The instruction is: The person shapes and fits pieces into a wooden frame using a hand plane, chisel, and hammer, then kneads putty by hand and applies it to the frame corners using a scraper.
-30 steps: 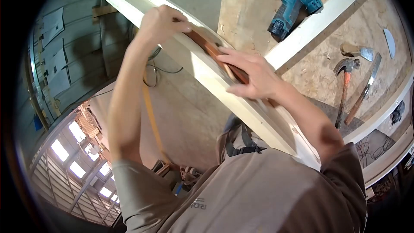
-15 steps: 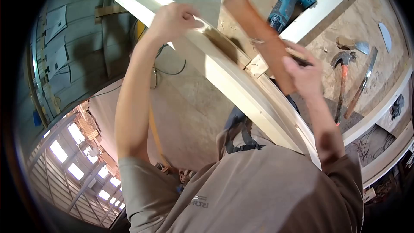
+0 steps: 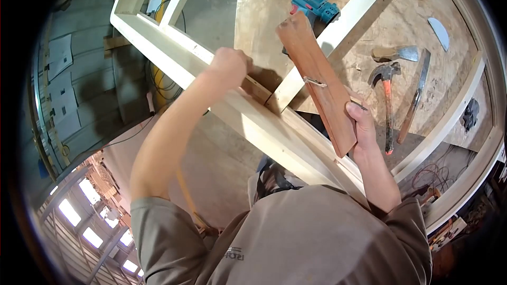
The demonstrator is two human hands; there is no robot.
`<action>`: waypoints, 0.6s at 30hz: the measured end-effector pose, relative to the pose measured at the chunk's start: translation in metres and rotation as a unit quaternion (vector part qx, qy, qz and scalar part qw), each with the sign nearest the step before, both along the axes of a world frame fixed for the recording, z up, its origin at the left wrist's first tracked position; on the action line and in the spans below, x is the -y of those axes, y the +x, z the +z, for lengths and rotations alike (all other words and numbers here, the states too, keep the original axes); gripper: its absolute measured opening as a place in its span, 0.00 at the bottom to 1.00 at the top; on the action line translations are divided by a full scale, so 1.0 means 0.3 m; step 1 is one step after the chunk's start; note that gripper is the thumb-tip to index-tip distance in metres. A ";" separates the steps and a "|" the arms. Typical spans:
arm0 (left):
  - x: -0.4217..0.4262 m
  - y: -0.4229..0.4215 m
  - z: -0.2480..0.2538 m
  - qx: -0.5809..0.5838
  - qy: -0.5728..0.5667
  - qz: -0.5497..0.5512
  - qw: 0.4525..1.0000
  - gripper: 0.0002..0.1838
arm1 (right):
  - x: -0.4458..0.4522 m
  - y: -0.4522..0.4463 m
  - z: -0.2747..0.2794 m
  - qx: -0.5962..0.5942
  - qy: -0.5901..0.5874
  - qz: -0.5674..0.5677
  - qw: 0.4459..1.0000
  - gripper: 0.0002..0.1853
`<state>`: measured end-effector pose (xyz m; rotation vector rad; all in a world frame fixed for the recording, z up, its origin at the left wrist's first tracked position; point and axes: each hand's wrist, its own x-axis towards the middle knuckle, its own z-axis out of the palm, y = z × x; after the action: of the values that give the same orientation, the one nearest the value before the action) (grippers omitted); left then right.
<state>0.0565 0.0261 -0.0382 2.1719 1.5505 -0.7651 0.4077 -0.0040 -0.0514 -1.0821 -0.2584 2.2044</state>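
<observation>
Right hand [image 3: 362, 121] is gripping the plane [image 3: 323, 95]; slackening fingers could drop it, denting the frame [image 3: 253, 126] beneath. Left hand [image 3: 230, 63] is curling over it, hold impossible to tell from where I'm standing. Hammer [image 3: 387, 89] is lying beyond the right fingers.

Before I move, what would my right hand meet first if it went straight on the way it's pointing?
Leaving aside the brown wooden piece it holds, your right hand would likely reach the pale crossbar, across the plywood. Depth is unclear, so it might pass above.
</observation>
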 end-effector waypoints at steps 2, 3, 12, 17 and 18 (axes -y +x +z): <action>-0.027 -0.040 0.048 -0.042 -0.013 0.025 0.999 0.14 | -0.001 -0.001 -0.008 -0.021 -0.023 -0.003 1.000 0.38; -0.031 -0.065 0.046 -0.049 -0.002 0.044 0.998 0.15 | -0.004 0.003 -0.010 -0.041 -0.035 -0.002 0.999 0.37; -0.029 -0.014 0.063 0.074 0.105 0.250 0.960 0.12 | 0.005 0.023 -0.075 -0.085 -0.123 -0.003 0.989 0.32; 0.049 0.284 0.196 0.547 -0.063 0.592 0.589 0.23 | -0.046 -0.045 0.063 -0.015 0.043 -0.018 0.999 0.35; 0.072 0.333 0.204 0.570 -0.077 0.604 0.551 0.26 | -0.045 -0.049 0.072 0.051 0.104 -0.014 0.993 0.33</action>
<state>0.1564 0.0044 0.0230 0.5320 1.4692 0.8143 0.3930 0.0096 -0.0298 -1.0760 -0.5042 2.0474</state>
